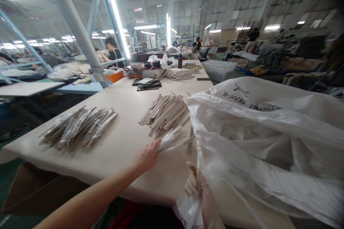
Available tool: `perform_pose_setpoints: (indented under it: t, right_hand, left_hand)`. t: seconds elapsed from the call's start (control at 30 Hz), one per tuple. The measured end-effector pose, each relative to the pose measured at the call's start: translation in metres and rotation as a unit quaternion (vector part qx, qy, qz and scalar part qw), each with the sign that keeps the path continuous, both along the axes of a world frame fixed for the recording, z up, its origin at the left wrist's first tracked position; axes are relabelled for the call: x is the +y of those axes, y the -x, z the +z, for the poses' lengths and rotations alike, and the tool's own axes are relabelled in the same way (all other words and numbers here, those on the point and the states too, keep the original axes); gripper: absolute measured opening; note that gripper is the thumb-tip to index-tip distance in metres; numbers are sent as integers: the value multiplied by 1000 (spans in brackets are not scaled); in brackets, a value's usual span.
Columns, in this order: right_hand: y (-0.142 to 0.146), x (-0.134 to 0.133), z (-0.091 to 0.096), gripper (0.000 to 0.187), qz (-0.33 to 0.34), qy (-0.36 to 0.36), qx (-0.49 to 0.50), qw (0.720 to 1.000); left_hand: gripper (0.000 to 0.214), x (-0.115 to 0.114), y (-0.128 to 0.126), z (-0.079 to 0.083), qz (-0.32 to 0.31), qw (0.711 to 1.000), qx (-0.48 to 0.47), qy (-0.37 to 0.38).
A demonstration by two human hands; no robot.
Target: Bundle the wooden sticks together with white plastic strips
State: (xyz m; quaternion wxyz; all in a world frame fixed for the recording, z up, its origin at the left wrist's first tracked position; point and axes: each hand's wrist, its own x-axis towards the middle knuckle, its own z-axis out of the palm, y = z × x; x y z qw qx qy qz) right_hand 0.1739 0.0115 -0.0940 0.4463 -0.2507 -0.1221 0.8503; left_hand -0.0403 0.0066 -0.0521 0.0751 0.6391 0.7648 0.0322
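My left hand (147, 155) reaches over the table, its fingers closed on the near end of some strips in clear plastic (172, 139). Just beyond them lies a loose pile of flat beige strips (169, 112). My right hand (199, 189), which looks gloved, is closed on crumpled clear plastic (189, 211) near the front edge. Whether that plastic is part of the big bag beside it, I cannot tell. This large translucent white bag (236, 143), with dark handwriting on it, gapes open at the right. Another pile of strips, partly in shiny plastic (80, 127), lies at the left.
The table (126, 107) has a pale cover. Dark flat pieces (147, 85), a dark bottle (180, 61) and more strips (178, 75) lie or stand toward its far end. A metal post (72, 21) rises left of the table. Other people sit or stand farther back.
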Motion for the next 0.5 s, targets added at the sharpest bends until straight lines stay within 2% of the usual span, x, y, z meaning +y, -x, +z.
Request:
perform_pose_setpoints:
  t: [0.07, 0.13, 0.2, 0.3, 0.4, 0.5]
  right_hand:
    - [0, 1, -4, 30, 12, -1, 10, 1000]
    - [-2, 2, -11, 30, 35, -4, 18, 999]
    - [-3, 6, -21, 31, 58, -9, 26, 998]
    - [-6, 16, -44, 33, 109, -23, 45, 993]
    - [-6, 30, -67, 33, 190, -47, 72, 978]
    - [-7, 37, -76, 34, 200, -51, 59, 977]
  left_hand:
    - [66, -11, 13, 7, -5, 1000, -12, -11]
    - [65, -22, 40, 17, 20, 999, -13, -38]
    - [65, -30, 80, 28, 89, 994, 15, -67]
    - [65, -39, 150, 41, 211, 970, 82, -85]
    - [67, -45, 204, 41, 277, 950, 117, -84]
    - [57, -45, 229, 27, 291, 946, 128, -71]
